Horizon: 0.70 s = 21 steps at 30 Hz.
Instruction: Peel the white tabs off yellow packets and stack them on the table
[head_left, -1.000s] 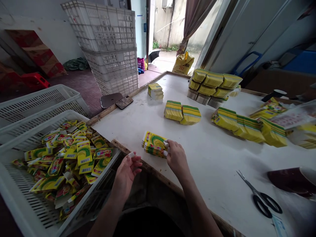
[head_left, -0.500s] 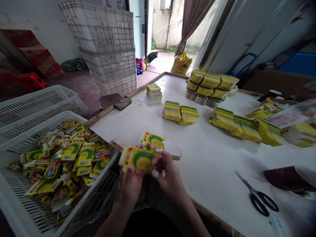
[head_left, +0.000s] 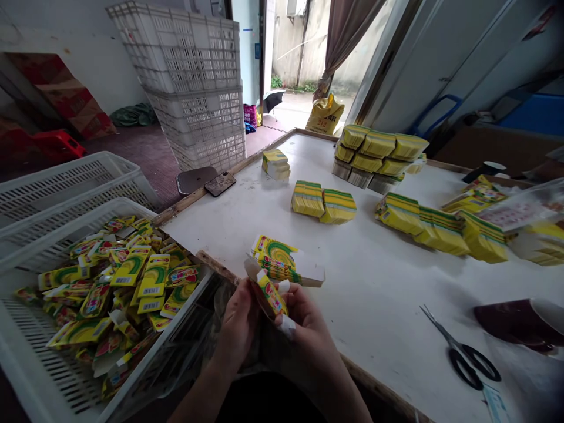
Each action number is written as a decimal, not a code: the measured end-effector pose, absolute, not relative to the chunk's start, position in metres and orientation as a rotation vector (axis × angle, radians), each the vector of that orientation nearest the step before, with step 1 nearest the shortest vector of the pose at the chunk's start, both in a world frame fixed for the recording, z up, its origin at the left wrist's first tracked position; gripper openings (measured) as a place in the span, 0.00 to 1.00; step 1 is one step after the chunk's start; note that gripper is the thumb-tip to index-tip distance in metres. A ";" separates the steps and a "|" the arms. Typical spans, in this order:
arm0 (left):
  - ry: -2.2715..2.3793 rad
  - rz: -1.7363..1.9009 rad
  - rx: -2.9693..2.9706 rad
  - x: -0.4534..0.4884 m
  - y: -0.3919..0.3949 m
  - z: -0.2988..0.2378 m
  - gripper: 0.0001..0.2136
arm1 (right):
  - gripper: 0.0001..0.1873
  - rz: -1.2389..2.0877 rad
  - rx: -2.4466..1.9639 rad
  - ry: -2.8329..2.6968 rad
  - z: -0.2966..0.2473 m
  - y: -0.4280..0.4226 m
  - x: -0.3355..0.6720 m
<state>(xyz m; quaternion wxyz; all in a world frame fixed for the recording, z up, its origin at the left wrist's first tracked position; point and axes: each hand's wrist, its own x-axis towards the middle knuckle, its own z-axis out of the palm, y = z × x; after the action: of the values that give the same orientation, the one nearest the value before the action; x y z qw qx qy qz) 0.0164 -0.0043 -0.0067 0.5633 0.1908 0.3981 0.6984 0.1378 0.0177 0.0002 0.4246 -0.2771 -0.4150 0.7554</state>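
Note:
A small yellow printed carton [head_left: 272, 295] is gripped between both hands at the table's near edge, its narrow side turned up and an end flap standing out at its left. My left hand [head_left: 239, 317] closes on its left end. On the right end, my right hand [head_left: 304, 317] pinches it, with white wrapping on the thumb and a fingertip. Just beyond the hands lies a small stack of flat yellow cartons [head_left: 275, 252], white flaps pointing right. To the left, a white plastic crate [head_left: 145, 358] holds a loose heap of yellow cartons [head_left: 150, 276].
Bundled cartons [head_left: 324, 202] stand mid-table, with more rows at right and a stacked pile [head_left: 379, 150] behind. Scissors [head_left: 462, 349] and a dark red cup [head_left: 515, 320] lie at right. A phone [head_left: 220, 184] rests on the left edge. Tall stacked crates [head_left: 194, 82] stand beyond.
The carton in my hands has turned from flat, broad face up, to narrow side up with its end flap showing. My hands have drawn slightly lower and closer together.

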 end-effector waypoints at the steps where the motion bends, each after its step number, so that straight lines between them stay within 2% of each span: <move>1: 0.944 1.633 0.443 0.017 -0.004 -0.009 0.22 | 0.21 1.919 -0.674 -0.986 0.000 0.019 0.141; 3: 0.962 1.620 0.443 0.018 -0.004 -0.012 0.16 | 0.20 1.960 -0.651 -0.918 0.000 0.020 0.146; 12: 1.164 1.701 0.517 0.014 -0.010 -0.027 0.13 | 0.09 1.935 -0.631 -0.874 -0.009 0.013 0.135; 16: 1.300 1.693 0.576 0.011 -0.012 -0.034 0.11 | 0.11 1.872 -0.658 -0.879 -0.012 0.012 0.131; 21: 1.183 1.713 0.581 0.006 -0.007 -0.026 0.10 | 0.07 1.686 -0.816 -1.187 -0.017 0.023 0.143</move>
<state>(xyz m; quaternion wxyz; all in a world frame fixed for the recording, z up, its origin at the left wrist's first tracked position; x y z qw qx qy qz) 0.0061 -0.0073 -0.0260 0.4710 0.2370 0.4828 0.6992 0.1426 0.0229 -0.0167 0.4459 -0.3294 -0.4790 0.6806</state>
